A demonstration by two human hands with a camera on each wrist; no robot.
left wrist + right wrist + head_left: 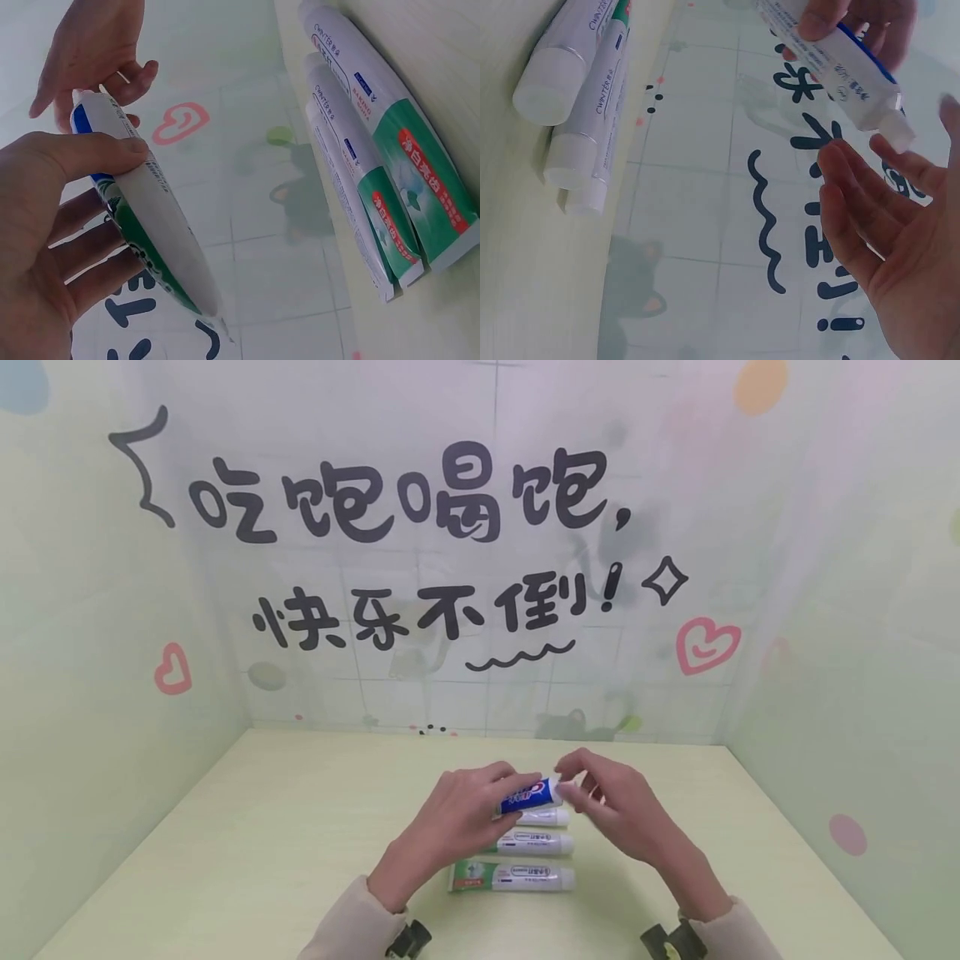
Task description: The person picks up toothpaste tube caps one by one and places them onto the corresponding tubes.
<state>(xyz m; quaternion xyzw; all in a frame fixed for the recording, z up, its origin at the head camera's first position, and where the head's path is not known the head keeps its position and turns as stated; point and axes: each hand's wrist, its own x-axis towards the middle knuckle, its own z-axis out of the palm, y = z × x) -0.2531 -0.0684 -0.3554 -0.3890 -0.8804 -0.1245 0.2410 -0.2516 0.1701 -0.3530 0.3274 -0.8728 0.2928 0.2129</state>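
Note:
My left hand (pixel 465 806) grips a blue, white and green toothpaste tube (pixel 534 794) above the table, thumb across its white back in the left wrist view. The tube's white cap (pixel 897 132) points towards my right hand (pixel 621 799). That hand's fingers are spread and loosely bent around the cap end, with a fingertip right at the cap in the right wrist view. Below the held tube, three white-and-green toothpaste tubes lie side by side: a front one (pixel 525 877), a middle one (pixel 536 842) and a back one (pixel 553 817), partly hidden.
The pale wooden table (pixel 300 835) is enclosed by a back wall (pixel 420 410) with black lettering and pink hearts, and by plain side walls. The lying tubes' caps face right.

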